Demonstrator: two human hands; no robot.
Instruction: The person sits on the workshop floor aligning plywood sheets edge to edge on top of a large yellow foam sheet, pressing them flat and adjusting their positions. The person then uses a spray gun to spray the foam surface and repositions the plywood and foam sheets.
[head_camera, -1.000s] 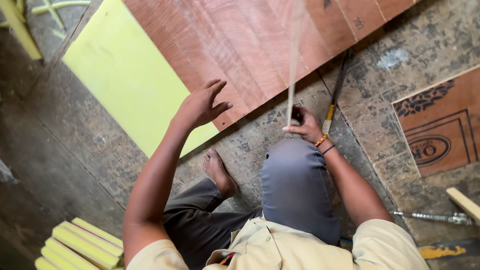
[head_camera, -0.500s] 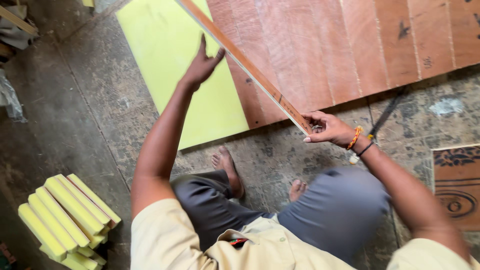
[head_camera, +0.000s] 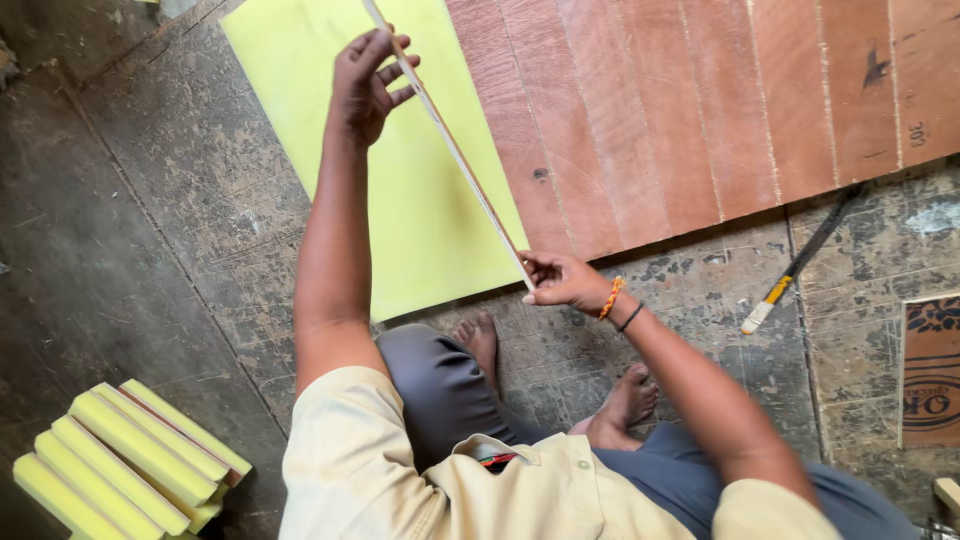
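Left hand (head_camera: 368, 82) is raised, fingers pinching the upper part of a thin laminate strip (head_camera: 455, 155); right hand (head_camera: 562, 282) is closed on its lower end. Hands are well apart, with the strip running diagonally between them, above the yellow sheet (head_camera: 400, 190) and the reddish plywood boards (head_camera: 720, 100) lying on the floor (head_camera: 150, 230).

Risks, as a judgement: the strip looks thin and flexible, so too much bend could snap it; the edge could cut fingers; bare feet (head_camera: 480, 340) sit just below its lower end.

No containers visible. A stack of yellow strips (head_camera: 125, 465) lies loose at lower left; a cutting tool (head_camera: 800, 260) lies on the floor to the right.
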